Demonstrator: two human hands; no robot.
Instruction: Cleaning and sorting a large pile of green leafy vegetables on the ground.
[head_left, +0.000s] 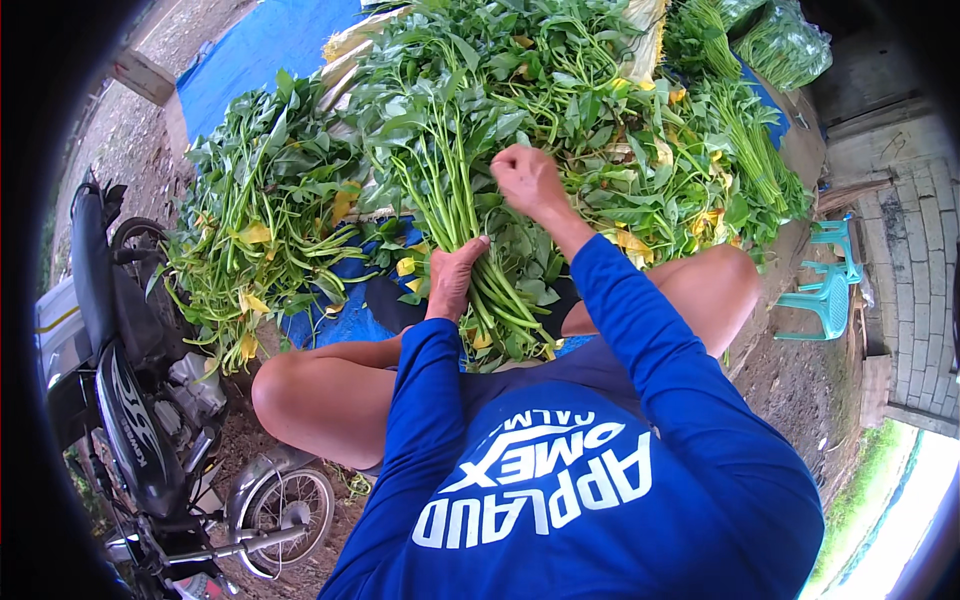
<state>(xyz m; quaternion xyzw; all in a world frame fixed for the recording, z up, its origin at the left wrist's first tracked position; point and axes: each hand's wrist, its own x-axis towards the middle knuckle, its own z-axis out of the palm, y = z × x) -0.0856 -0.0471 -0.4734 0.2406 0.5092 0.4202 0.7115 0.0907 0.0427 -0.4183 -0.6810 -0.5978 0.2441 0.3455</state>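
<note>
My left hand (pixel 452 280) is wrapped around the stems of a bunch of water spinach (pixel 446 190), thumb on top. The bunch leans over my lap, its leafy tops pointing away from me and its pale cut ends toward me. Just right of the bunch, my right hand (pixel 530 182) is raised over the leaves with its fingers curled into a fist. Whether anything is pinched inside it is hidden. A heap of loose greens (pixel 560 70) lies beyond both hands, and another pile (pixel 265 215) with yellowed leaves sits to the left.
Tied bundles of greens (pixel 745 150) lie at the right, near a plastic-wrapped bundle (pixel 785 48). Blue tarp (pixel 270 55) spreads under the heap. A motorcycle (pixel 140 420) stands close on my left. Turquoise plastic stools (pixel 822 302) stand by a block wall (pixel 915 270) on the right.
</note>
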